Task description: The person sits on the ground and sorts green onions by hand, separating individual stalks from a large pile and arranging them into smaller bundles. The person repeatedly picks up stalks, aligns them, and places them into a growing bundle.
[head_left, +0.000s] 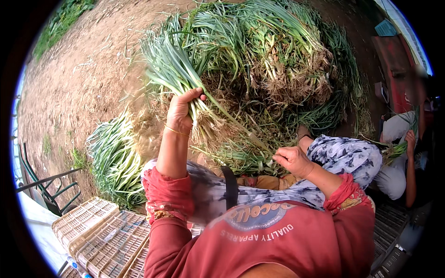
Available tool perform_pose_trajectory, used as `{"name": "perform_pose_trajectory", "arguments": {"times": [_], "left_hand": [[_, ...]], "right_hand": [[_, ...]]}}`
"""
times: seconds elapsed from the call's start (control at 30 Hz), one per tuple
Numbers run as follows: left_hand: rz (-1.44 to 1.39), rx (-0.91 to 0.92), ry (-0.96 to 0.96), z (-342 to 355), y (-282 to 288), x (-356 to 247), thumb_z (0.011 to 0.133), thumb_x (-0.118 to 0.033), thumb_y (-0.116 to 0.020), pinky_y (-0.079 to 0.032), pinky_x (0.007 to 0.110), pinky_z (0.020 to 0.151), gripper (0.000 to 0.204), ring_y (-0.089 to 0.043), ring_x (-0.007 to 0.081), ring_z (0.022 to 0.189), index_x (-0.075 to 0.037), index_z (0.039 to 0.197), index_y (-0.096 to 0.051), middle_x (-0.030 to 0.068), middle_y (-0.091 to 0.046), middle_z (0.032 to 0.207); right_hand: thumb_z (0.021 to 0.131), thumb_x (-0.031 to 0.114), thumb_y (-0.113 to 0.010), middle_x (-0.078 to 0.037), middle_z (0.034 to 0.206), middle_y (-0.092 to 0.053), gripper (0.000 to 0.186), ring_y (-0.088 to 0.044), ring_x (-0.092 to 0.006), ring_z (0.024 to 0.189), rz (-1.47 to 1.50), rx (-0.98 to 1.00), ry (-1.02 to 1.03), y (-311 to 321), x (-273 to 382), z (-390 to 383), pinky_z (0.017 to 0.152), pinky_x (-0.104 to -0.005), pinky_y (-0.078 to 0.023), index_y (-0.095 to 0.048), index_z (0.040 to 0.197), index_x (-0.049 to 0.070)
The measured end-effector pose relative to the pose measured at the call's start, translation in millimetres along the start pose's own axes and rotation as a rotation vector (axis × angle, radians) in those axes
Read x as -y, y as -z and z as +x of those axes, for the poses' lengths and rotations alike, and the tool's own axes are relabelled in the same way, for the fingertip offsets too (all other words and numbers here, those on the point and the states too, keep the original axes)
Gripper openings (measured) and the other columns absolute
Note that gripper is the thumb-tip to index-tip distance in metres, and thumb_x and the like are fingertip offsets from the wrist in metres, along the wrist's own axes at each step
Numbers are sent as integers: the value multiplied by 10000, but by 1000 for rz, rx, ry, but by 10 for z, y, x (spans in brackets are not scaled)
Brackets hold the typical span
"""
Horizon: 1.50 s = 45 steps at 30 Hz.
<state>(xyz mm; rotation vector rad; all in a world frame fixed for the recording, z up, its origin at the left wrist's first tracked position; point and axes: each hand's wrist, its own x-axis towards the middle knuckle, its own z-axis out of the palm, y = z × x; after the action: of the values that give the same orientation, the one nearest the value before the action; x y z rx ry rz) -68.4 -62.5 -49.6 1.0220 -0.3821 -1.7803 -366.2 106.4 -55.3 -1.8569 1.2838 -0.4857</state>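
My left hand is closed around a bunch of green onions, leaves pointing up and away, pale stems and stringy roots hanging below the fist. One long stalk slants from this bunch down to the right, its lower end close to my right fingertips. Held low over my lap, my right hand has its fingers pinched together; what sits between them is too small to make out. Beyond both hands lies a big heap of green onions with dirty roots facing me. Loose leaves and stalks litter the ground below my hands.
On the bare soil at left lies a pile of cleaner green onions. Plastic crates stand at lower left, beside a dark metal frame. At far right, a person's hand holds green stalks, near a red bench-like object.
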Motion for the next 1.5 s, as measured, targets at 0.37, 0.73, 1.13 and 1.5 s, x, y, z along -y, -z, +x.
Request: {"name": "perform_pose_trajectory", "arguments": {"times": [0.37, 0.73, 1.13, 1.5], "left_hand": [[-33, -53, -31, -17, -79, 20, 745, 14, -631, -534, 276, 511, 111, -610, 163, 594, 40, 839, -578, 101, -613, 718], [-158, 219, 94, -194, -224, 143, 806, -9, -528, -534, 408, 796, 284, -619, 302, 910, 101, 1066, -502, 195, -621, 958], [-219, 185, 116, -93, -91, 256, 777, -26, -540, -533, 358, 661, 105, -579, 197, 603, 66, 820, -566, 100, -581, 710], [-6, 246, 75, -46, -29, 78, 782, -95, -522, -465, 317, 583, 188, -515, 140, 589, 75, 862, -530, 79, -546, 744]], "right_hand": [[823, 246, -602, -153, 876, -629, 613, -618, -251, 778, 113, 43, -225, 59, -194, 105, 677, -385, -494, -302, 1316, 41], [776, 5, -531, -187, 806, -605, 224, -621, -279, 751, 103, -69, 23, -362, 307, 1140, 664, -351, -472, -519, 999, 4], [760, -34, -550, -194, 664, -583, 219, -609, -324, 605, -88, -406, 185, -266, 498, 722, 508, -357, -470, -544, 978, -19], [904, 105, -501, 48, 656, -506, 236, -384, -21, 531, 633, -298, -384, -410, 108, 219, 466, -175, -315, -558, 1091, -26]]}}
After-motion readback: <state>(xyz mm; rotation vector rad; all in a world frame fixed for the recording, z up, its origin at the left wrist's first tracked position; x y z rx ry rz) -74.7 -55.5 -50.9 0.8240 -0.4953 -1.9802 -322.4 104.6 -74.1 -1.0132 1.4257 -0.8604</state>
